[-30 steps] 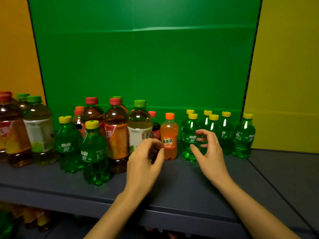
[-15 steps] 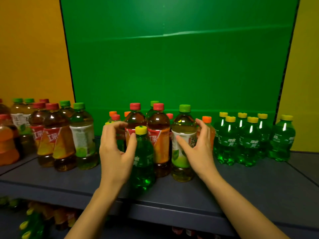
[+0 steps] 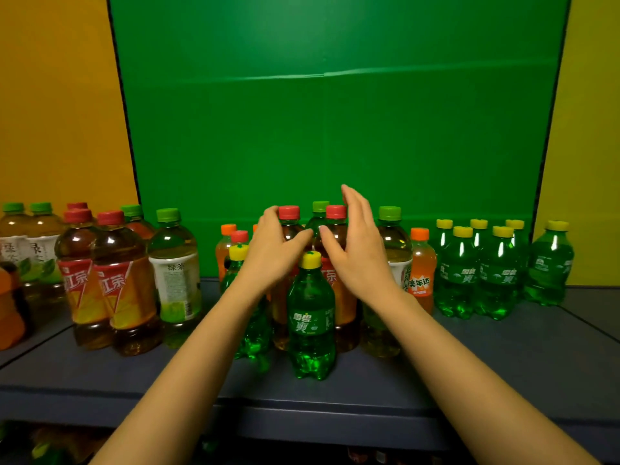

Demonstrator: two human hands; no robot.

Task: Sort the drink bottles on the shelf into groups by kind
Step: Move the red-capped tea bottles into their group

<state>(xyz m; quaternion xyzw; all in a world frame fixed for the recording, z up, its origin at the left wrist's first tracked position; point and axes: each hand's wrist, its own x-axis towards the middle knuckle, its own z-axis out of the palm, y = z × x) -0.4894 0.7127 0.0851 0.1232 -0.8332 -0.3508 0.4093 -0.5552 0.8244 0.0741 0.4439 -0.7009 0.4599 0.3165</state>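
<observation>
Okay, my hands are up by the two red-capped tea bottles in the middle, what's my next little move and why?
Probably grip one in each hand: the left hand and right hand flank the red-capped tea bottles, which stand mixed with a green soda bottle, while the matching tea group stands at the left.

Soda bottle [image 3: 311, 317] stands before two tea bottles [image 3: 336, 212].

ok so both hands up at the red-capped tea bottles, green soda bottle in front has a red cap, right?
No: the cap on the soda bottle is yellow, not red; the head view shows it. The left hand and right hand are indeed up at the red-capped tea bottles.
</observation>
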